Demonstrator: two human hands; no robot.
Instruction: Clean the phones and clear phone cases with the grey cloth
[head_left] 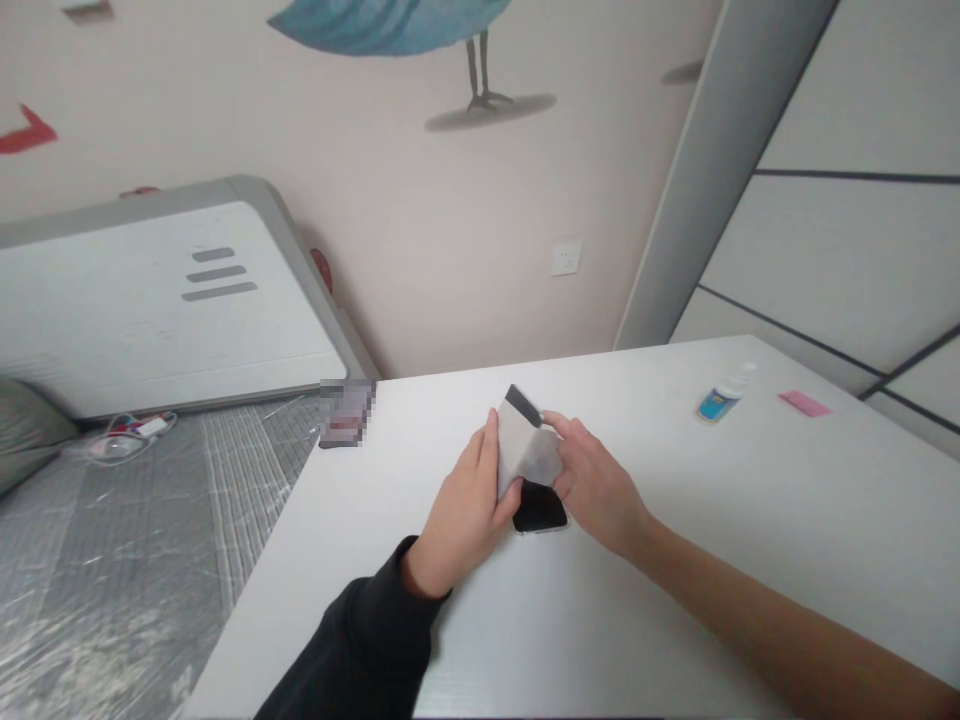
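Observation:
A thin pale grey sheet or packet (516,448) with a dark strip along its top edge is held up over the middle of the white table. My left hand (463,510) grips its left side, thumb at the lower edge. On the other side, my right hand (600,488) has its fingers closed at the right edge, where a lighter flap folds out. Whether that flap is a separate piece, I cannot tell. Under the sheet lies a phone (540,508) with a black screen and a clear rim, its upper part hidden.
Toward the back right of the white table (637,640) stands a small white bottle (721,396) with a blue label. Beyond it lies a pink flat piece (804,403). A blurred-out dark item (346,415) rests at the left back corner. A grey-and-white bed panel (150,310) is behind, left.

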